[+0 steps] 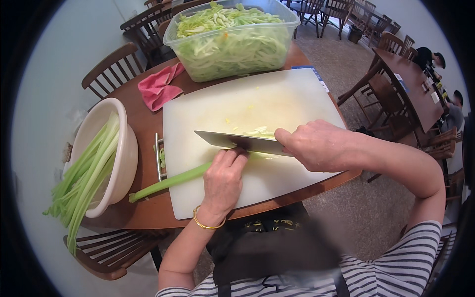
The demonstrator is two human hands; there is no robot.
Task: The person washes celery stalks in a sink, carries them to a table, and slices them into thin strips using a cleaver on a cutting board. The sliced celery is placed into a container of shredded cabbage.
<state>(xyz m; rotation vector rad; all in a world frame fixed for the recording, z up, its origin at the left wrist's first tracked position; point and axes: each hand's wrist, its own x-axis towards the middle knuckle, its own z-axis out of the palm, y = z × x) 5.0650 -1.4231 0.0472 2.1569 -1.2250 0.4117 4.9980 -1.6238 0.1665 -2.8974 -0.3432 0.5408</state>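
My right hand (pixel 315 144) grips the handle of a broad-bladed cleaver (pixel 241 142), which hides the handle from sight. Under my left hand (pixel 225 178), a long green celery stalk (pixel 174 180) is pressed against a white cutting board (pixel 200 111). The blade stands on edge beside my left fingertips. Pale cut celery pieces (pixel 261 132) lie just beyond the blade, and small scraps dot the board. The far end of the stalk sticks out past the board's left edge, over the brown table.
At the back stands a clear plastic tub (pixel 233 55) heaped with sliced celery. A white basin (pixel 124 156) holding long celery stalks (pixel 89 167) is at the left. Near the board lies a pink cloth (pixel 159 87). Wooden chairs (pixel 111 68) surround the table (pixel 137 219); two people sit at the far right.
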